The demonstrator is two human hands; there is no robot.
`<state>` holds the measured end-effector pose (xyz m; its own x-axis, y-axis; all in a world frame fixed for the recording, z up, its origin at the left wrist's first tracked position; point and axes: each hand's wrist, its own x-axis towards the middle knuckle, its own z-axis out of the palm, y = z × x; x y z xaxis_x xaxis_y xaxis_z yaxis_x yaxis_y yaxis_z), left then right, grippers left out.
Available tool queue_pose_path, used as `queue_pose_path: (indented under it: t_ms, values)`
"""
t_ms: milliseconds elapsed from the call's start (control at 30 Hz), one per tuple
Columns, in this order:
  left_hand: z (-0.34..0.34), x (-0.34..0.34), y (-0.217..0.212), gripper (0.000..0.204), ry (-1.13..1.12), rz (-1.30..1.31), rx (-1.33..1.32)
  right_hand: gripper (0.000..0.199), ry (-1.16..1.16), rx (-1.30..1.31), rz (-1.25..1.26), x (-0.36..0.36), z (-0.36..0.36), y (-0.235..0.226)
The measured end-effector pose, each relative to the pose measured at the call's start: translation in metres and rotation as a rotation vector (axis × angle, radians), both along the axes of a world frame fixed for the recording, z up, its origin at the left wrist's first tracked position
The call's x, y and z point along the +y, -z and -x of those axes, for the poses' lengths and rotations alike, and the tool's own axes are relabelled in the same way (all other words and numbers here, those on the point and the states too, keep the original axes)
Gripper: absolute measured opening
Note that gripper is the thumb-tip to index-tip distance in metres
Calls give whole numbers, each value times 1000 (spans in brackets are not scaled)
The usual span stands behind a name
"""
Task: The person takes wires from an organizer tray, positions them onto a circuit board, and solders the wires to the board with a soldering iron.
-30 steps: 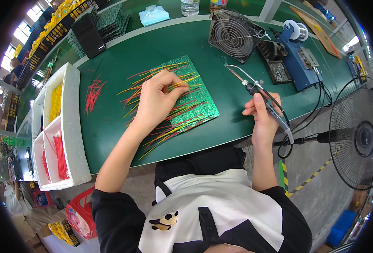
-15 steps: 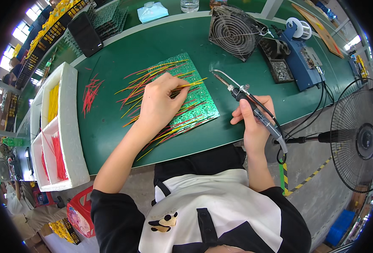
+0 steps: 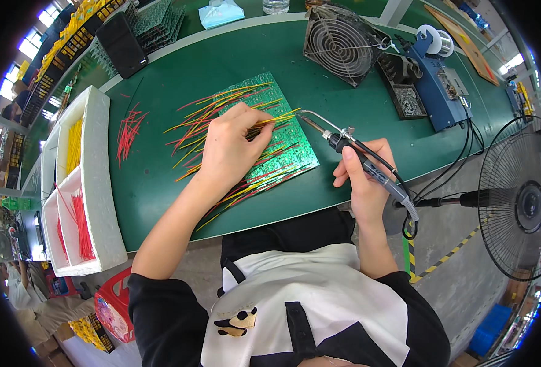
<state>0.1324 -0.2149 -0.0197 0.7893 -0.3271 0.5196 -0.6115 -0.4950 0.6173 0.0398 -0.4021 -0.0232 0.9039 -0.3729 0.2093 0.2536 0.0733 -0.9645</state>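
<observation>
A green circuit board (image 3: 295, 153) lies on the green bench, with several red and yellow wires (image 3: 209, 116) fanned across it. My left hand (image 3: 231, 150) rests on the board and pinches a yellow wire (image 3: 279, 117) between thumb and fingers. My right hand (image 3: 362, 177) grips a soldering iron (image 3: 350, 147) with a black handle. Its bent metal tip (image 3: 301, 113) points left and nearly meets the yellow wire's end at the board's right side. The iron's cable (image 3: 405, 208) trails down over the bench edge.
A white foam tray (image 3: 102, 183) with yellow and red wires stands at the left; loose red wires (image 3: 127, 131) lie beside it. A small grey fan (image 3: 341, 43), a blue soldering station (image 3: 438, 92) and a black phone (image 3: 122, 44) sit at the back. A pedestal fan (image 3: 518, 202) stands right.
My right hand has carried the soldering iron left, from off the board's right side until its tip reaches the wire held by my left hand. The left hand stayed on the board.
</observation>
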Motion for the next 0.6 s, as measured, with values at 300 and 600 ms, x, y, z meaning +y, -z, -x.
queue_pose_path:
  t_ms: [300, 600]
  values:
    - [0, 0, 0, 9, -7, 9, -4, 19, -20, 13, 4, -1, 1, 1]
    - [2, 0, -4, 10, -19, -49, 34, 18, -22, 23, 15, 1, 1, 0]
